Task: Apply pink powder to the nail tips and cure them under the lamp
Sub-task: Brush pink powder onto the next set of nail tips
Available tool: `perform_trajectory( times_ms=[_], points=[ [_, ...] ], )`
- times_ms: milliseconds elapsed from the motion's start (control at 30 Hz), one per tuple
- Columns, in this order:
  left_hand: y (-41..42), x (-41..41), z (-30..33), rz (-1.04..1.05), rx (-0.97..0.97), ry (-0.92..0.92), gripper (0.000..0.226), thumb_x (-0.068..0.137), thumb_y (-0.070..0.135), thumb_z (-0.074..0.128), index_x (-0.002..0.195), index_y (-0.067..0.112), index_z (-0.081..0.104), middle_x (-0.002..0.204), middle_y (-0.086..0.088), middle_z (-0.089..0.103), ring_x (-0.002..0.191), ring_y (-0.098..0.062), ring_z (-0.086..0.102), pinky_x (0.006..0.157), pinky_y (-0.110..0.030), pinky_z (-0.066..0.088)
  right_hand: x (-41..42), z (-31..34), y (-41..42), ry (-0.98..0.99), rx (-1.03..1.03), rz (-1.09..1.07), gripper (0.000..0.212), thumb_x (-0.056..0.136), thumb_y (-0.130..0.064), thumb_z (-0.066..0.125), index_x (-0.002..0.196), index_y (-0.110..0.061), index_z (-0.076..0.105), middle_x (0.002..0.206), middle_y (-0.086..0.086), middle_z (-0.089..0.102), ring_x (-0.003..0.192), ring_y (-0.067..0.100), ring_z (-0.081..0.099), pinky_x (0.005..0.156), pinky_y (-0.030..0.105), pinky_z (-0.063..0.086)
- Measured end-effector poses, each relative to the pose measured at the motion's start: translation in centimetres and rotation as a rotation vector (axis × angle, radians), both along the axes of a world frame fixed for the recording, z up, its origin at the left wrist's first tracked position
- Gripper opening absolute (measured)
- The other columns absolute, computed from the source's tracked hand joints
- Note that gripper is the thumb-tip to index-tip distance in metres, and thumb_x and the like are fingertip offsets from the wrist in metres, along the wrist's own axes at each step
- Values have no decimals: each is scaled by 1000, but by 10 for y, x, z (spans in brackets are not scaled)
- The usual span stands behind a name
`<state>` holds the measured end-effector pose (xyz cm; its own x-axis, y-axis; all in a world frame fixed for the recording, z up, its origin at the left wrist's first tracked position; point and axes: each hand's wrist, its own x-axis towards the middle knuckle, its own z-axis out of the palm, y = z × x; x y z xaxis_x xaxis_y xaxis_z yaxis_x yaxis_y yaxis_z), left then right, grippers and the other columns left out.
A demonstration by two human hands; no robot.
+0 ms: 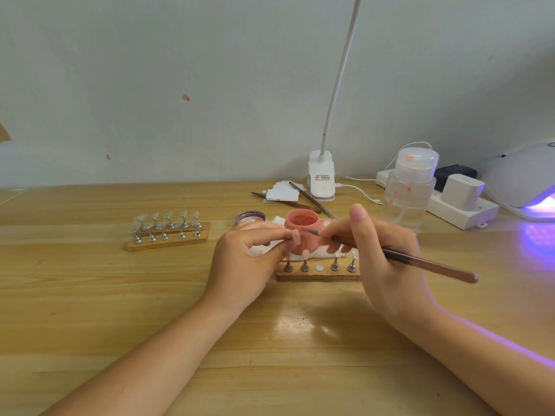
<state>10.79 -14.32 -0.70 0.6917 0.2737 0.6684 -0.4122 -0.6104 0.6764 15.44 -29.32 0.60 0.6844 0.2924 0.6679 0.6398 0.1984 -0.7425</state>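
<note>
Both forearms come in low over the pale wooden table [90, 295]; that probably steadies the fine work.

Left hand [249, 259] pinches a small pink-coated nail tip on its stand [295, 237] between thumb and fingers, held up beside the jar so any loose powder likely drops onto the white tissue [261, 250] or back in the pot. Right hand [387, 256] is curled round a slim brown-handled brush [405, 258], pen-style, bristle end aimed at the held tip, just short of it or touching; can't tell which.

Directly under the hands: short wooden holder strip with metal pegs [318, 273]. One slot in the middle shows a bare round disc, which looks like the held tip's home. The other pegs carry tips, coating unclear.

Behind: open pink round jar of pink powder [301, 225], close for dipping, its lid [250, 218] parked to the left. Further left, a second wooden rack of clear nail tips [168, 232], apparently uncoated, so likely queued.

Far right: white curing lamp [528, 181], glowing purple, within arm's reach. Clear pump bottle [410, 190] and white clip-on desk light [321, 180] at the back.
</note>
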Motion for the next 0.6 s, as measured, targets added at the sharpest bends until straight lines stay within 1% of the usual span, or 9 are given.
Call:
perform_trajectory(
  times_ms=[67,167,233,300,333,400,467,533,600],
  points=[
    [1,1,-1,4,6,3,27,70,2,73,82,27,69,75,24,64,81,12,57,74,-1,37,1,0,1,22,-16,15,39,92,-26,41,67,-16,69,63,-5,70,57,5,63,58,14,46],
    [0,0,0,-3,-9,4,25,70,9,73,75,33,68,67,30,63,80,13,57,74,-2,37,0,-1,-1,111,-9,41,46,90,-32,42,57,-12,67,54,-2,66,48,9,59,51,18,47],
    [0,0,0,-6,-12,9,26,71,11,72,74,36,67,66,32,63,81,12,58,73,-2,38,-1,-1,-1,58,10,15,44,92,-31,42,60,-14,67,58,-3,67,52,7,60,52,17,46],
    [1,0,0,-9,-11,11,26,72,8,72,76,34,69,67,29,64,79,10,58,73,-3,38,-1,-1,0,19,4,-2,40,93,-26,40,66,-18,68,65,-4,70,59,2,63,55,13,45],
    [1,0,0,-13,-12,13,23,72,9,72,77,31,70,68,26,65,78,9,58,73,-3,38,-1,-1,1,29,-4,4,40,92,-26,40,66,-17,69,65,-4,70,59,2,63,56,13,45],
    [0,0,1,-27,-27,11,13,71,15,72,78,26,71,73,22,65,77,9,58,73,-3,37,-2,-1,1,92,-13,29,44,90,-29,39,60,-15,68,57,1,68,51,7,60,52,15,45],
    [-1,-1,1,-32,-39,6,12,71,18,70,78,27,70,74,21,65,78,11,58,74,-2,37,-2,-2,0,94,5,20,46,90,-30,38,57,-15,67,54,0,66,47,9,59,50,18,47],
    [0,-1,0,-29,-23,16,15,72,12,71,78,26,70,74,21,65,79,12,58,74,-2,37,-2,-2,0,27,13,-13,43,92,-27,37,63,-19,67,60,-7,68,53,5,61,53,16,46],
    [1,0,0,-19,-14,28,20,73,5,72,79,24,71,75,19,66,79,11,58,74,-2,37,-1,-2,1,5,-18,-14,40,92,-27,38,68,-17,69,65,-6,70,57,4,62,56,12,44]
  ],
)
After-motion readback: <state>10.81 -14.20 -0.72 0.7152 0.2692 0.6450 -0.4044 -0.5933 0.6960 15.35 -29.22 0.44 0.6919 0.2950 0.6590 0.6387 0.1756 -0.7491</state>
